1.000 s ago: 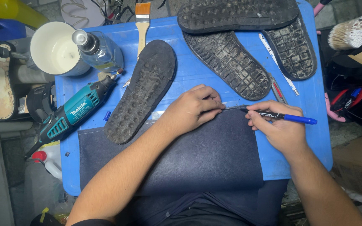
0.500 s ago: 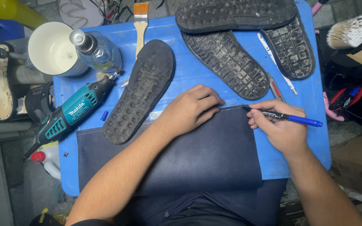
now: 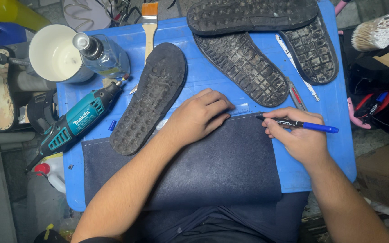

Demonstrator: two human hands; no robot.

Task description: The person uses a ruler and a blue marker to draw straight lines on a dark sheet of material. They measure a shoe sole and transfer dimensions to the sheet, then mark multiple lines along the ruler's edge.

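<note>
1. The left hand (image 3: 201, 117) lies flat, fingers pressed together, on a clear ruler (image 3: 239, 109) at the top edge of a dark blue sheet (image 3: 212, 166). The right hand (image 3: 300, 139) pinches a blue pen (image 3: 300, 124), its tip at the sheet's top right corner.
2. Just left of the left hand lies a dark shoe sole (image 3: 151, 96), its heel overlapping the sheet. Three more soles (image 3: 241, 67) crowd the far side, with a narrow strip of bare surface between them and the hands.
3. A teal rotary tool (image 3: 75, 123), a glass bottle (image 3: 102, 54), a white cup (image 3: 52, 54) and a paintbrush (image 3: 149, 22) sit at the left and far edge.
4. The counter (image 3: 334, 135) is blue plastic. The sheet hangs over its near edge onto the person's lap.
5. Cotton swabs (image 3: 377, 31) and dark clutter stand off the right edge; bare surface remains right of the pen.
</note>
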